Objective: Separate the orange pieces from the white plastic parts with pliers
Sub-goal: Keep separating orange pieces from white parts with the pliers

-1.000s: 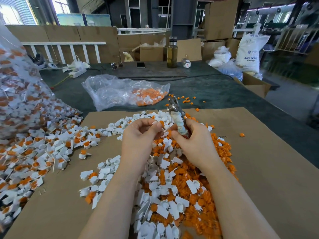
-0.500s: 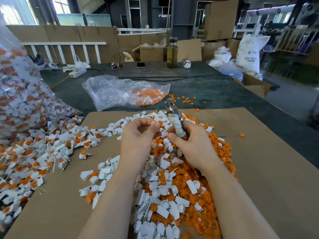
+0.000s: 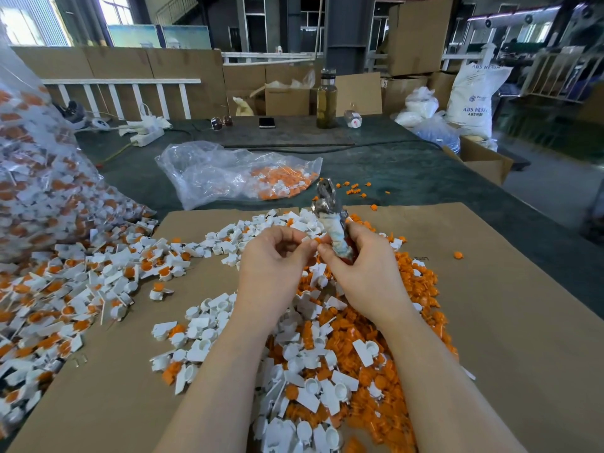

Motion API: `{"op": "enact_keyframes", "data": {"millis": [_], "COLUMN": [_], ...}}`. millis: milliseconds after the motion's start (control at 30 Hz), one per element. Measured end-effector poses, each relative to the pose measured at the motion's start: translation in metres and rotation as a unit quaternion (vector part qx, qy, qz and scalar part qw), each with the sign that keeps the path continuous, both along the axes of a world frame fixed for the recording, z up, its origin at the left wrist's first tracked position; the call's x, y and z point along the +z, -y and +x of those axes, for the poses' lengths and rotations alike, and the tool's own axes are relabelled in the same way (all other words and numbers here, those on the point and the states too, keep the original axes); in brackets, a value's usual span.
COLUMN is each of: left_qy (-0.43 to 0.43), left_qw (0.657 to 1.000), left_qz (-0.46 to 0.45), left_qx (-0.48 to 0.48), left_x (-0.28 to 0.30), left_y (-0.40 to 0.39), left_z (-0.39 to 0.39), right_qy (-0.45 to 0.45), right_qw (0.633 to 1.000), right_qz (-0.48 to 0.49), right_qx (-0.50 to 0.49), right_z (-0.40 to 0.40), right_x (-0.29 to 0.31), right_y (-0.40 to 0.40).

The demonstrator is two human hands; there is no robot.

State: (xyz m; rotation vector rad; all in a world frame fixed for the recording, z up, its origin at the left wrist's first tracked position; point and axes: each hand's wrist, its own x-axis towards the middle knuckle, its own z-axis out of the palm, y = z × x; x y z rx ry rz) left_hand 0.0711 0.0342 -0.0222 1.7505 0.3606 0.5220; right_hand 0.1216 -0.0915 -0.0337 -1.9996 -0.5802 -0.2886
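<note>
**Both hands meet over the pile, pliers upright in the right**

The fingers (image 3: 295,238) of the left hand (image 3: 273,266) are curled, thumb and fingertips pinching a small white plastic part (image 3: 306,239) with an orange piece (image 3: 317,240) at its end. The right hand (image 3: 367,273) meets it there: its thumb and forefinger close on the same small piece, while its other fingers wrap the handles of the pliers (image 3: 330,217). The pliers stand nearly upright, metal head pointing away from the person, handles wound in pale tape; whether the jaws are parted cannot be told.

Beneath the hands lies a mixed heap (image 3: 327,371) of white parts and orange pieces on a cardboard sheet (image 3: 523,322) covering the near side of the table (image 3: 408,171). To the left, a spread of unsorted parts (image 3: 81,289) spills from a large clear bag (image 3: 39,191). Beyond the cardboard lies a smaller clear plastic bag (image 3: 228,171) with orange pieces inside, and a few loose orange bits (image 3: 354,189) sit just beside it. At the far edge of the table stand a bottle (image 3: 327,99), a phone (image 3: 266,121) and sunglasses (image 3: 222,121).
</note>
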Motion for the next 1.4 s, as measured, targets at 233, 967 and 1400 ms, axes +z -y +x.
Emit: {"op": "enact_keyframes", "data": {"millis": [233,967,1400], "left_qy": [-0.007,0.000,0.096], "left_qw": [1.000,1.000,0.992], "left_qz": [0.005,-0.022,-0.082], "left_qx": [-0.004,0.002,-0.003], "left_x": [0.000,-0.002,-0.001], "left_y": [0.000,-0.002,-0.017], "left_z": [0.001,0.002,-0.001], "right_qy": [0.006,0.044,-0.078], "right_qw": [1.000,0.998,0.982], "right_qz": [-0.013,-0.054,-0.121], "right_qx": [0.000,-0.003,0.120], "right_z": [0.000,0.000,-0.002], "right_x": [0.000,-0.002,0.010], "right_y": [0.001,-0.001,0.015]}}
